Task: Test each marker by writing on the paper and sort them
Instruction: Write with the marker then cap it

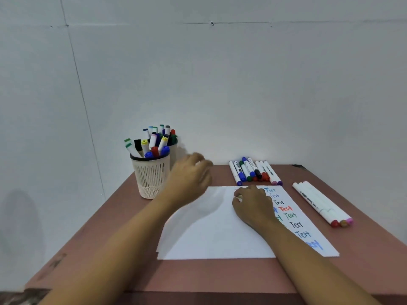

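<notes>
Under my right hand lies the sheet of paper, and my fingers are curled around something small and pale at the knuckles; it looks like a marker, but most of it is hidden, so I cannot tell its colour or whether the tip touches the sheet. Just right of that hand, the word "Test" runs down the paper's edge in blue, black, red and green. My forearm covers part of a second column.

Left of my right hand and farther from me, my left hand hovers blurred above the paper's far corner, fingers bent. I cannot tell whether it holds anything.

Left of that hand stands a pale slotted cup packed with upright markers, caps of green, yellow, blue, red and black showing. A second cup sits behind it, mostly hidden.

Beyond my right hand, a row of markers lies side by side on the reddish table. Well to the right of my right hand, three long white markers lie together.
</notes>
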`<state>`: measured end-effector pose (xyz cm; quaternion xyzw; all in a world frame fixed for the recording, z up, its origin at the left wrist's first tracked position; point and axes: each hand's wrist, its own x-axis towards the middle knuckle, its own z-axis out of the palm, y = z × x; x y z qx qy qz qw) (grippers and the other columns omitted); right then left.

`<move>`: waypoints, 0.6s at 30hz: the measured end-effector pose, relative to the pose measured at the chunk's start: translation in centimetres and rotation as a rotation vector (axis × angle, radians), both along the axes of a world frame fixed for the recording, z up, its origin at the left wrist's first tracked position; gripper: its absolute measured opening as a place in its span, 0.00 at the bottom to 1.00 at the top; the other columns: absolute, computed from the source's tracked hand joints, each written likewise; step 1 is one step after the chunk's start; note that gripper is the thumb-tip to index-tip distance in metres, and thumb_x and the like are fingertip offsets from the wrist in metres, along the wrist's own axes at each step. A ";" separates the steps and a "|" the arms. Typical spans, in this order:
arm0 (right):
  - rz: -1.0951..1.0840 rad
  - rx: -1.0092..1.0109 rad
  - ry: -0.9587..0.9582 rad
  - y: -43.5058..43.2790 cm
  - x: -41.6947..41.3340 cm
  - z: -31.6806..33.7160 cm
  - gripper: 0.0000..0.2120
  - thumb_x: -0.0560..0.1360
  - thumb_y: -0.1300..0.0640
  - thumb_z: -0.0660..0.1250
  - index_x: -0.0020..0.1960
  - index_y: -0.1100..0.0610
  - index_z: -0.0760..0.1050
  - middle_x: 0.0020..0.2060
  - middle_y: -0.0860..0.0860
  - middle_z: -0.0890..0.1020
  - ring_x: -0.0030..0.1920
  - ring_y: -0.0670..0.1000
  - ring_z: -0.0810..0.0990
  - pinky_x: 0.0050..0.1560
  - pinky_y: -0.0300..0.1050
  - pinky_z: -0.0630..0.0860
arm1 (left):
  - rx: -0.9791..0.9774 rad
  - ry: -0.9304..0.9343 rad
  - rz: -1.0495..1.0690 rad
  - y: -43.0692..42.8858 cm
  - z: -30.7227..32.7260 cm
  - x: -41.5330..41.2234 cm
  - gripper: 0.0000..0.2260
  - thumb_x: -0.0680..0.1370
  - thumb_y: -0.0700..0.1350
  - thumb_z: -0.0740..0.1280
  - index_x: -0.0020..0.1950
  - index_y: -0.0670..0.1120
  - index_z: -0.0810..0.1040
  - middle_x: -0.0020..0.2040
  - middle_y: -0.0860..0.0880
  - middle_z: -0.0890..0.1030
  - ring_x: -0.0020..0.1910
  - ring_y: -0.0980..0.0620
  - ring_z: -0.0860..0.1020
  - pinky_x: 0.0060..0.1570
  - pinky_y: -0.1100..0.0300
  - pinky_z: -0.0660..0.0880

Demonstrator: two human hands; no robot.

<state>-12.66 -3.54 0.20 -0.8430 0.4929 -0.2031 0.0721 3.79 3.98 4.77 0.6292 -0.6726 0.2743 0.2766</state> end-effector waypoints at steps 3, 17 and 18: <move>0.019 -0.065 0.067 0.1 0.1 -0.2 0.16 0.80 0.52 0.55 0.64 0.54 0.74 0.61 0.53 0.74 0.61 0.55 0.71 0.58 0.50 0.69 | 0.390 0.105 0.153 -1.0 -3.8 -0.5 0.20 0.79 0.55 0.55 0.69 0.50 0.70 0.69 0.48 0.69 0.67 0.48 0.67 0.66 0.51 0.62; -0.164 -0.096 0.115 -4.1 2.7 2.0 0.14 0.80 0.49 0.59 0.56 0.59 0.75 0.53 0.54 0.78 0.53 0.55 0.78 0.40 0.43 0.68 | 0.530 0.325 0.144 -1.6 -5.2 0.1 0.17 0.80 0.53 0.56 0.62 0.46 0.74 0.66 0.49 0.70 0.67 0.51 0.67 0.65 0.56 0.59; -0.177 -0.090 0.130 -4.3 3.1 1.7 0.14 0.80 0.49 0.60 0.56 0.58 0.75 0.53 0.54 0.79 0.54 0.55 0.78 0.41 0.42 0.68 | 0.528 0.331 0.138 -1.6 -5.2 0.2 0.16 0.80 0.53 0.56 0.62 0.46 0.74 0.66 0.48 0.71 0.67 0.51 0.66 0.66 0.56 0.59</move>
